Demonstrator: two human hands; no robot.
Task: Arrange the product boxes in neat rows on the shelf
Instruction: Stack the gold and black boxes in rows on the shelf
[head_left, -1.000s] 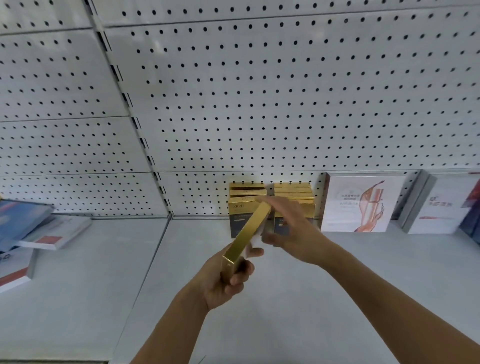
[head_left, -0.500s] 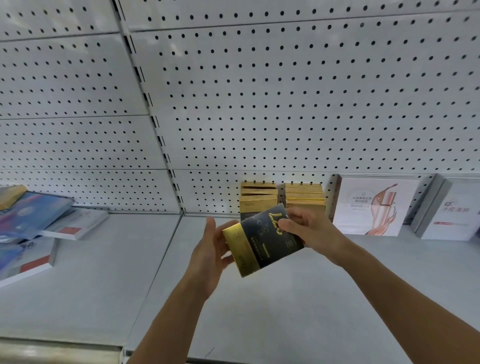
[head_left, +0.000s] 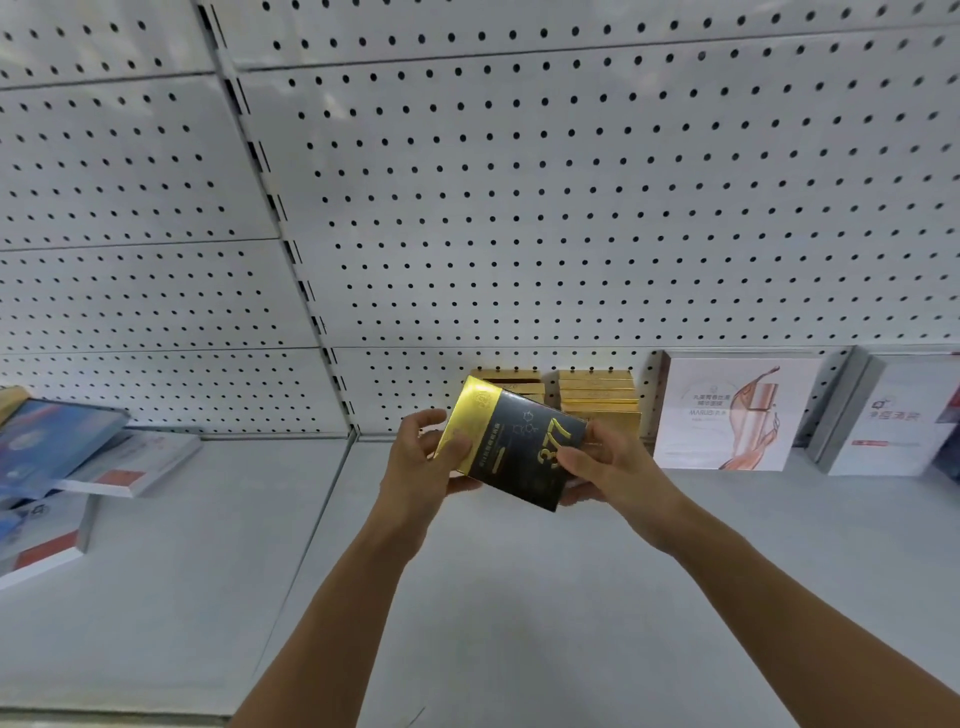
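A black and gold product box (head_left: 511, 449) marked "377" hangs tilted above the white shelf (head_left: 519, 597), its dark face turned toward me. My left hand (head_left: 423, 462) grips its gold left end, thumb on the front. My right hand (head_left: 605, 467) holds its right end, thumb across the face. Behind the box, two rows of matching gold boxes (head_left: 597, 397) stand against the pegboard; the left row is partly hidden by the held box.
A white box with a bottle picture (head_left: 727, 413) and a grey-white box (head_left: 893, 415) lean against the pegboard on the right. Blue and white boxes (head_left: 62, 457) lie loosely on the neighbouring shelf section at the left. A pegboard wall (head_left: 519, 208) backs the shelf.
The box has been turned from edge-on to face-on and rotated so its gold end points up-left. My left hand went from flat against it to gripping it. Both hands rose slightly.
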